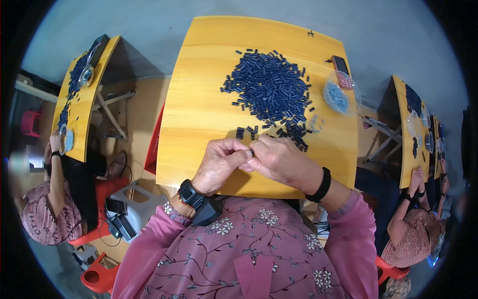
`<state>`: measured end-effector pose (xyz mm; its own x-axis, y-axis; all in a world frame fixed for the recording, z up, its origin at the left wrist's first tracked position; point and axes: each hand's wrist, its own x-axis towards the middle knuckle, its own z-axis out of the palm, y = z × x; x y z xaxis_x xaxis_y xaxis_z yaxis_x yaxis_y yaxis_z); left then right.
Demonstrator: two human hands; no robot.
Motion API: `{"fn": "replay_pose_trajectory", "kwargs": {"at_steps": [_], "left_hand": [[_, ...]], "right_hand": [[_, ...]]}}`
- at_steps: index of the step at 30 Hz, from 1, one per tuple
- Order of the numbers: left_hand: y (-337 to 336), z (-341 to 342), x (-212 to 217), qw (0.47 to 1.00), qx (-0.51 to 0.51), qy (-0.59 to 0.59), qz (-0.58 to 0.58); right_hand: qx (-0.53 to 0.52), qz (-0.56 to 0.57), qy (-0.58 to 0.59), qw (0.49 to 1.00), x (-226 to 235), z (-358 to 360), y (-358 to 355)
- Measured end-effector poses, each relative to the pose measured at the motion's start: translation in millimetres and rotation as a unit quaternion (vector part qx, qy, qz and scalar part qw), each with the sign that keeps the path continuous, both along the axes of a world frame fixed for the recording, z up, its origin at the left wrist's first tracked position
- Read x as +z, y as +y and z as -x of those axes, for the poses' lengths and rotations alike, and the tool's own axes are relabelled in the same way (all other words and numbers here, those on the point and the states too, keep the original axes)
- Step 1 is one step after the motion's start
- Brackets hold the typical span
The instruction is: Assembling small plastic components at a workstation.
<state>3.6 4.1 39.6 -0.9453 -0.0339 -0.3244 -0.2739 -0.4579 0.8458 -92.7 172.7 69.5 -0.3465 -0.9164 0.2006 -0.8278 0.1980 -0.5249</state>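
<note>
My left hand (219, 162) and my right hand (281, 159) meet at the near edge of a yellow wooden table (199, 99). Between their fingertips sits a small dark blue piece (252, 152), pinched by both hands. A large heap of the same small dark blue pieces (271, 87) lies just beyond my hands, with a few strays (246, 132) close to my fingers. A clear round dish (341, 94) holding tiny pale bits stands at the table's right side.
A dark phone (341, 65) lies behind the dish. Other people work at similar yellow tables on the left (79, 99) and right (408, 134). A grey stool (134, 207) and red plastic stools (99, 276) stand on the floor to my left.
</note>
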Motion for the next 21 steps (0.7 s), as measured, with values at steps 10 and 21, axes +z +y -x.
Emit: {"fn": "replay_pose_trajectory", "kwargs": {"at_steps": [10, 21], "left_hand": [[2.6, -0.6, -4.4, 1.0, 0.015, 0.007, -0.016], [-66.7, -29.3, -19.8, 0.958, 0.254, 0.101, 0.082]], "right_hand": [[-0.052, 0.008, 0.011, 0.999, -13.7, -13.8, 1.3], [-0.171, 0.061, -0.023, 0.983, -27.5, 24.0, 76.1]]}}
